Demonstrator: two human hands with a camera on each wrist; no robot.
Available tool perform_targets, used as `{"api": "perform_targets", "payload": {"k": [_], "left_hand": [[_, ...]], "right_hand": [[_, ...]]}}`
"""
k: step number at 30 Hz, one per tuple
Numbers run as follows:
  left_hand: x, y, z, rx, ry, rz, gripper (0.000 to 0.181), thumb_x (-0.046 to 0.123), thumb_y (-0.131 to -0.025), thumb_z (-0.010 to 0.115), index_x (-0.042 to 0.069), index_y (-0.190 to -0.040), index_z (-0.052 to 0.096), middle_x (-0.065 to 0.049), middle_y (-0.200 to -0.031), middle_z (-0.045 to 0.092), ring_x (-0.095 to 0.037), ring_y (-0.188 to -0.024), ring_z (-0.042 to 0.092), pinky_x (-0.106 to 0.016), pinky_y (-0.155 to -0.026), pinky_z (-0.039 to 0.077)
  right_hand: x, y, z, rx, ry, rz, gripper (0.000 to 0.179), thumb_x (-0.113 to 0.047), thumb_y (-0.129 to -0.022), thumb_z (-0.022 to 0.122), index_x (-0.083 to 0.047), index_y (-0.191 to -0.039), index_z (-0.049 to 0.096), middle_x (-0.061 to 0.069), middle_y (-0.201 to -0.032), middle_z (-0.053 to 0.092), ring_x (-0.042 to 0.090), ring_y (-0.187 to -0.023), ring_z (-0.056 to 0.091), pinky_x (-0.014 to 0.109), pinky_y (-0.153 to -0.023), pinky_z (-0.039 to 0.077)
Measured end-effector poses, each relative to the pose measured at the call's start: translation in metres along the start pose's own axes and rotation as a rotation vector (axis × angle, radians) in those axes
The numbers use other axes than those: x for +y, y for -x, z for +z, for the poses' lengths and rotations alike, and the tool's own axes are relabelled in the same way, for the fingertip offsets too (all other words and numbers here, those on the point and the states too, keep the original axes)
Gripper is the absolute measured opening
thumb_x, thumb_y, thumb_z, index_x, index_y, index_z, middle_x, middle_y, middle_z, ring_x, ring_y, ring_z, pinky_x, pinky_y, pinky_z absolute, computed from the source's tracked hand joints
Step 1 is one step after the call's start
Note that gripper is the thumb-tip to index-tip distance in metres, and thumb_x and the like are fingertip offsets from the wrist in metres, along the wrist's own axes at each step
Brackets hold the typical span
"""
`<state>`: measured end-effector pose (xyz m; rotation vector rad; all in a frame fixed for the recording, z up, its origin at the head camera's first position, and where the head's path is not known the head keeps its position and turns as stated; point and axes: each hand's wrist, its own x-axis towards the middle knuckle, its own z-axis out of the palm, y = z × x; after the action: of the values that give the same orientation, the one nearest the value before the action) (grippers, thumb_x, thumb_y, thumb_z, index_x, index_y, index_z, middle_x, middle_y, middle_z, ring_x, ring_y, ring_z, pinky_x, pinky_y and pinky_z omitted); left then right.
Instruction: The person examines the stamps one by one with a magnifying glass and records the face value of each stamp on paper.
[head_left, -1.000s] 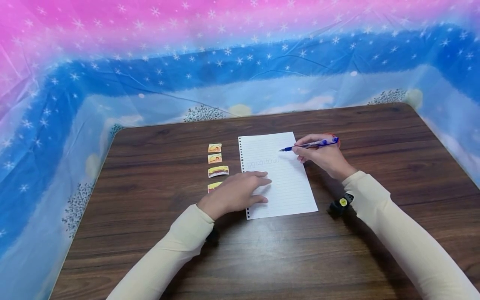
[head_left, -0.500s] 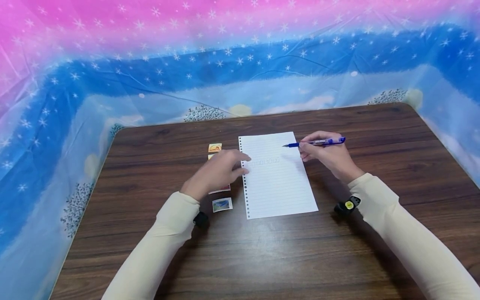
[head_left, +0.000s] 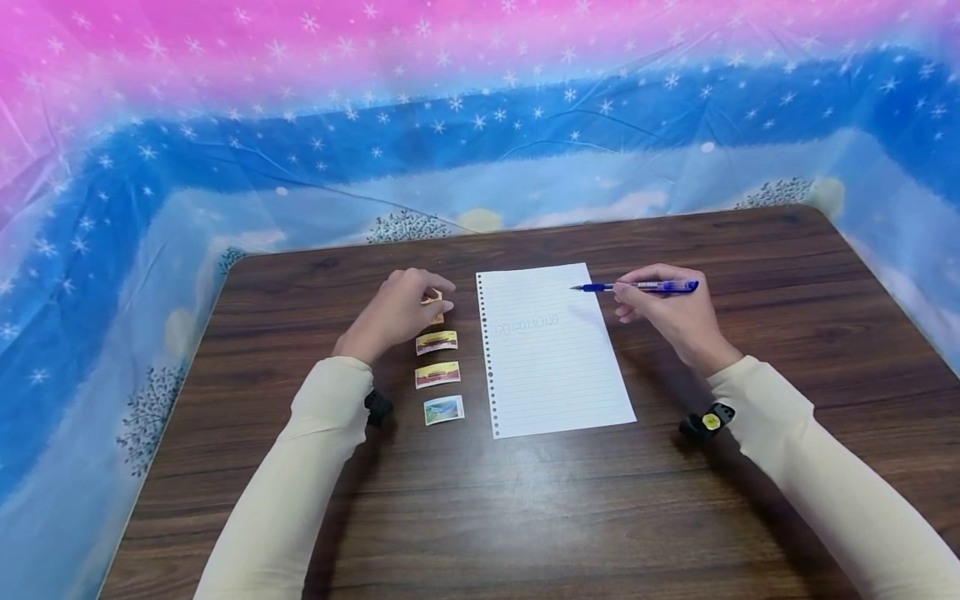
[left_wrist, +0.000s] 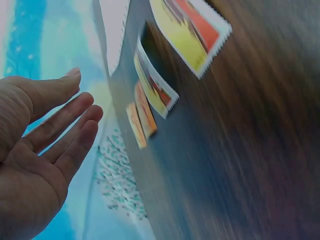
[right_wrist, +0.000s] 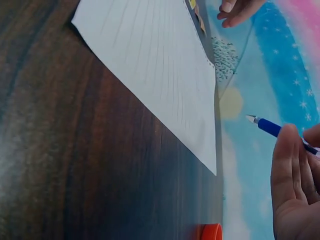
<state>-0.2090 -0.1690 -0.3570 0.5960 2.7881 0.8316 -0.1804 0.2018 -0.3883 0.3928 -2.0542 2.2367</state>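
Observation:
My left hand (head_left: 397,308) hovers over the far end of a column of postage stamps, fingers loosely extended and holding nothing. It partly covers the small orange stamps (left_wrist: 145,111); the left wrist view shows it apart from them. Nearer lie two yellow-and-red stamps (head_left: 437,375) and a blue-green stamp (head_left: 444,409). My right hand (head_left: 663,308) pinches a blue pen (head_left: 600,287), its tip out over the right part of a lined sheet of paper (head_left: 558,375). Faint handwriting runs across the upper half of this sheet, which has punched holes down its left edge.
The dark wooden table (head_left: 570,508) ends in front of a pink and blue snowflake curtain (head_left: 480,125). A red round object (right_wrist: 212,232) stands by my right hand in the right wrist view, hidden behind it in the head view. Dark cameras (head_left: 708,421) sit on both wrists.
My left hand has left the paper and moved left and away over the far stamps, uncovering the nearer ones. My right hand has drawn slightly right with the pen.

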Motion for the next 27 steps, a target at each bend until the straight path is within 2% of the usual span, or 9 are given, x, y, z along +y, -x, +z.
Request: {"api": "perform_targets", "payload": {"k": [2,5,10,15,23,27], "left_hand": [[-0.004,-0.002,-0.002,0.012,0.000,-0.018,0.031,0.011,-0.101,0.064,0.001,-0.129,0.068,-0.017,-0.125,0.067,-0.026,-0.101,0.066,-0.040,-0.077,0.053],[-0.011,-0.005,-0.003,0.027,0.005,-0.046,0.030,0.010,-0.101,0.063,0.001,-0.129,0.068,-0.017,-0.125,0.067,-0.028,-0.103,0.065,-0.042,-0.080,0.054],[-0.023,-0.008,-0.005,0.032,0.001,-0.088,0.029,0.011,-0.103,0.061,0.000,-0.129,0.067,-0.018,-0.127,0.066,-0.032,-0.108,0.064,-0.047,-0.087,0.054],[-0.031,-0.011,-0.004,0.027,0.013,-0.128,0.030,0.010,-0.104,0.059,-0.001,-0.131,0.066,-0.020,-0.129,0.065,-0.034,-0.115,0.062,-0.051,-0.095,0.051],[-0.043,-0.017,0.000,0.040,0.004,-0.152,0.028,0.009,-0.102,0.061,-0.002,-0.127,0.068,-0.021,-0.123,0.067,-0.034,-0.113,0.063,-0.050,-0.096,0.051],[-0.048,-0.019,0.001,0.048,0.029,-0.175,0.027,0.010,-0.102,0.062,-0.002,-0.126,0.069,-0.020,-0.122,0.067,-0.034,-0.113,0.063,-0.050,-0.097,0.050]], "right_hand": [[-0.001,0.002,-0.001,0.024,0.051,-0.007,0.025,-0.001,-0.090,0.075,0.018,-0.104,0.068,0.016,-0.085,0.074,0.026,-0.067,0.072,0.034,-0.067,0.061],[-0.002,0.005,-0.003,0.052,0.076,0.003,0.029,-0.004,-0.090,0.076,0.017,-0.108,0.069,0.018,-0.087,0.075,0.024,-0.069,0.072,0.033,-0.070,0.061],[-0.002,0.010,-0.006,0.063,0.042,-0.007,0.026,-0.002,-0.091,0.075,0.016,-0.109,0.069,0.022,-0.091,0.073,0.022,-0.073,0.075,0.037,-0.073,0.060],[0.000,0.014,-0.009,0.085,0.073,-0.040,0.025,0.000,-0.089,0.076,0.018,-0.106,0.069,0.019,-0.087,0.074,0.022,-0.069,0.074,0.035,-0.070,0.060],[0.002,0.022,-0.016,0.118,0.042,-0.031,0.031,0.002,-0.090,0.074,0.024,-0.110,0.064,0.018,-0.091,0.075,0.022,-0.071,0.075,0.035,-0.073,0.059],[0.002,0.026,-0.019,0.132,0.075,-0.035,0.030,0.001,-0.090,0.075,0.022,-0.109,0.066,0.019,-0.090,0.075,0.022,-0.069,0.075,0.033,-0.073,0.060]]}}
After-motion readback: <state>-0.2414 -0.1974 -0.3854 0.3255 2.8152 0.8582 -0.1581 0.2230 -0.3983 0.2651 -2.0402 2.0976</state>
